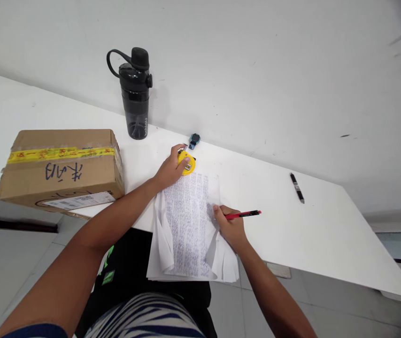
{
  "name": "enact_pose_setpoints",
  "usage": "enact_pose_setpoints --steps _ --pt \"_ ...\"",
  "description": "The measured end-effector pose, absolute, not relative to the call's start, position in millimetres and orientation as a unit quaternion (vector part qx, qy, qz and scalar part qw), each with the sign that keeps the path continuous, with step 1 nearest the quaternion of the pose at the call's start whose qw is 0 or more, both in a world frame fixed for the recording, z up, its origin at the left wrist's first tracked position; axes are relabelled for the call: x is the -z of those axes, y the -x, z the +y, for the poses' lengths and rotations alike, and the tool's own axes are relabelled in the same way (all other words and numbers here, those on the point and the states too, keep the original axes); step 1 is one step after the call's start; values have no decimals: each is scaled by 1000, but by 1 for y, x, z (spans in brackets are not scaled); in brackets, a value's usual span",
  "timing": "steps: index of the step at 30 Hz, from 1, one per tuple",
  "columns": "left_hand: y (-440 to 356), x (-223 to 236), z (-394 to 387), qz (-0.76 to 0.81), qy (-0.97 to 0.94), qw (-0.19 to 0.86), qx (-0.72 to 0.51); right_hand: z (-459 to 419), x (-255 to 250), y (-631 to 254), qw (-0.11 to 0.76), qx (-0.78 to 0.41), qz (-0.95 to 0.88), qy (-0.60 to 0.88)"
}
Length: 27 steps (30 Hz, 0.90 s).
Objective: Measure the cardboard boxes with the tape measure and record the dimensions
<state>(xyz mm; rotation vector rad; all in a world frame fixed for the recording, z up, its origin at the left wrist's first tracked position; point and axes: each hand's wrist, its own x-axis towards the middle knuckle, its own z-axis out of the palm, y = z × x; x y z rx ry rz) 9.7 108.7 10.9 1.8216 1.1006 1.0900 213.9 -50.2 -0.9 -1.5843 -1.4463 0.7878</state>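
Beneath my right hand (231,227) and just below my left hand (169,172), a stack of written sheets (186,225) lies partly on the white table (274,234) and hangs past its near edge, side corners curling. Dense bluish writing already covers most of the top page, by my judgement; how much is left to fill, if any, I cannot tell. My left arm reaches far forward, its hand pinching a yellow tape measure (188,165) between thumb and fingers at the stack's far end. My right forearm slants inward, fingers curled, closed around 1 red pen (237,215) that points out to the right; its writing tip is not clear. Just beyond my left hand sits a small dark device (195,140); farther left are a black bottle (135,98) and a taped cardboard box (59,173). Right of my right hand, well apart, lies 1 black pen (296,187).
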Motion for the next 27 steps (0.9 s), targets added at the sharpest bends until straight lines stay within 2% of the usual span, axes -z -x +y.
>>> enact_pose_setpoints --steps 27 --pt "-11 -5 110 428 -692 391 -431 -50 -4 -212 415 -304 -583 629"
